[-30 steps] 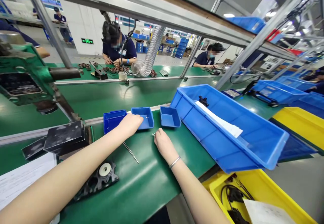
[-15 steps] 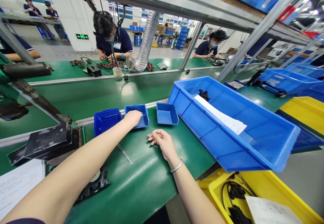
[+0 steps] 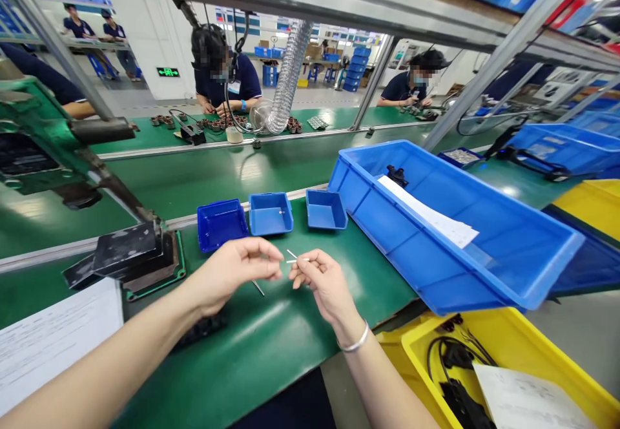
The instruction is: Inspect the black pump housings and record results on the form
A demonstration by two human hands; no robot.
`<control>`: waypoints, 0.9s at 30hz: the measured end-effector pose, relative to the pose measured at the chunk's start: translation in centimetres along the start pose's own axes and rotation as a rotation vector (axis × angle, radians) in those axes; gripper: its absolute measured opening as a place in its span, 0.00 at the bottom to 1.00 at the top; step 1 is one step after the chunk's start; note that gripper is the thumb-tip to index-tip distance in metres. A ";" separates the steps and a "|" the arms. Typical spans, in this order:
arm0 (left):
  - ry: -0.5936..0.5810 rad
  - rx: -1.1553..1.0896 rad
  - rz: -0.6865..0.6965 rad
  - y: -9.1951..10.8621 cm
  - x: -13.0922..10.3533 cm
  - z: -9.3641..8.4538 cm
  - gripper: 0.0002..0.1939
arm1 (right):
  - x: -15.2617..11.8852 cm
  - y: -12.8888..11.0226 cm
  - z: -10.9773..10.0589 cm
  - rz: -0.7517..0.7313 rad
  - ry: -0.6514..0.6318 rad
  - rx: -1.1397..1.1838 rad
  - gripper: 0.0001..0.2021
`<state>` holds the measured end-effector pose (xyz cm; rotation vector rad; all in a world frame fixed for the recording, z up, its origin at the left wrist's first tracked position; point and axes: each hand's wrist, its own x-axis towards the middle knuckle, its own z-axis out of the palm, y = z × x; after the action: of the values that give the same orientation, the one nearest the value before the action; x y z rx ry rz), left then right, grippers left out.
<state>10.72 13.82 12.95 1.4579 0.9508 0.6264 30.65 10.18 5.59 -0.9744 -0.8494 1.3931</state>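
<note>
My right hand (image 3: 325, 282) pinches thin pale pins (image 3: 291, 256) between thumb and fingers, over the green table. My left hand (image 3: 242, 271) is just to its left, thumb and index fingertips drawn together; whatever they hold, if anything, is too small to make out. Behind the hands stand a dark blue tray (image 3: 223, 227), a blue bin (image 3: 270, 216) with a tiny piece inside, and another blue bin (image 3: 327, 210). A thin metal rod (image 3: 258, 287) lies on the table, partly hidden by my left hand.
A large blue crate (image 3: 436, 206) with papers stands at right, above a yellow crate (image 3: 416, 364) holding cables and black parts. On the left are a green machine (image 3: 43, 138), a black metal block (image 3: 128, 248) and a printed sheet (image 3: 62, 338). People work across the bench.
My left hand has come out of the middle blue bin and moved toward my right hand. My right hand keeps its pinch. The view has shifted a little to the left.
</note>
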 end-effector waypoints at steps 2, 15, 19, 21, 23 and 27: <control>0.027 -0.376 -0.151 -1.1 -3.2 1.1 0.13 | -2.1 -0.1 1.1 -0.039 -0.023 0.043 0.09; 0.213 -0.964 -0.331 -5.6 -7.1 4.4 0.10 | -7.7 1.7 4.2 -0.248 -0.039 -0.201 0.06; 0.202 -0.997 -0.331 -5.9 -7.0 5.1 0.08 | -8.4 1.4 4.2 -0.426 0.016 -0.397 0.05; 0.205 -1.012 -0.331 -6.1 -7.0 5.4 0.08 | -8.7 1.3 4.2 -0.510 0.050 -0.482 0.05; 0.209 -1.020 -0.330 -6.2 -7.0 5.7 0.09 | -8.9 1.2 4.1 -0.557 0.074 -0.526 0.05; 0.199 -0.998 -0.328 -6.1 -6.7 6.1 0.11 | -9.2 1.2 4.0 -0.583 0.099 -0.547 0.06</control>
<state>11.18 4.51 7.25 0.3519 0.8088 0.8376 26.29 1.17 6.75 -1.0710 -1.3469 0.6161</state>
